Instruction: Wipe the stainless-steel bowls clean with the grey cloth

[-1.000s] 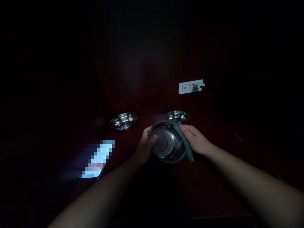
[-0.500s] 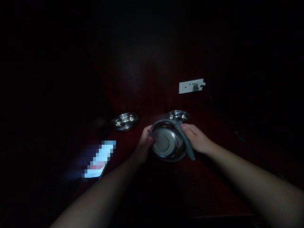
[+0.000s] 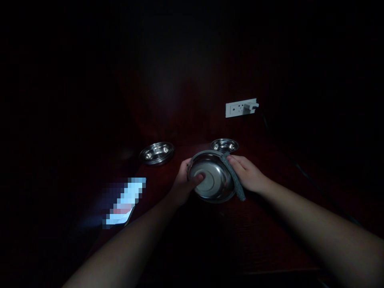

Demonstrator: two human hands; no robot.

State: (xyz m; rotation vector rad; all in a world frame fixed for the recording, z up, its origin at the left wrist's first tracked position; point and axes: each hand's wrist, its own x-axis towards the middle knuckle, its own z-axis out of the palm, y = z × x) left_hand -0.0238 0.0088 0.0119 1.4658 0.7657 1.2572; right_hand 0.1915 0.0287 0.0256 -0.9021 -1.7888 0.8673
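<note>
Between my hands a shiny steel bowl [image 3: 216,180] is tilted so its outer base faces me. My left hand [image 3: 185,182] grips its left side, the thumb lying across the base and the fingers behind the rim. On the right side, my right hand [image 3: 246,172] pinches a grey-green cloth [image 3: 235,178] folded over the bowl's rim. The fingers of that hand are partly hidden behind the cloth and bowl. Just beyond the held bowl stands another steel bowl [image 3: 224,145], its near edge partly covered.
A stack of steel bowls [image 3: 157,154] sits at the back left of the dark red table [image 3: 270,232]. Nearer on the left lies a lit phone [image 3: 126,202], its screen blurred out. A white wall socket [image 3: 241,108] holds a plug, and a dark cable runs down the right.
My left thumb has slid from the bowl's side further onto its base. The bowl, the cloth and my right hand stay nearly in place.
</note>
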